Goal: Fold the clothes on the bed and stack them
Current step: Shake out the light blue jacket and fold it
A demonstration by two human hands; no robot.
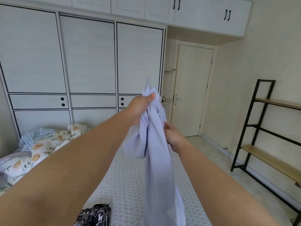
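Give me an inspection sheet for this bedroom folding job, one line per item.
Surface: bed with a white patterned cover.
Job's things: lilac garment held up bunched, hanging down over the bed; black patterned garment lying on the bed's near edge.
Clutter: floral quilt heaped on the bed's left side.
Hands: left hand grips the lilac garment's top; right hand holds it lower down.
Cables: nothing seen.
Surroundings: wardrobe, closed door, black-framed shelf.

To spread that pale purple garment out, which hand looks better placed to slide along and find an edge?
Probably the right hand. The left hand clamps the bunched top of the lavender garment, bearing its weight; the right holds it lower, beside the hanging cloth.
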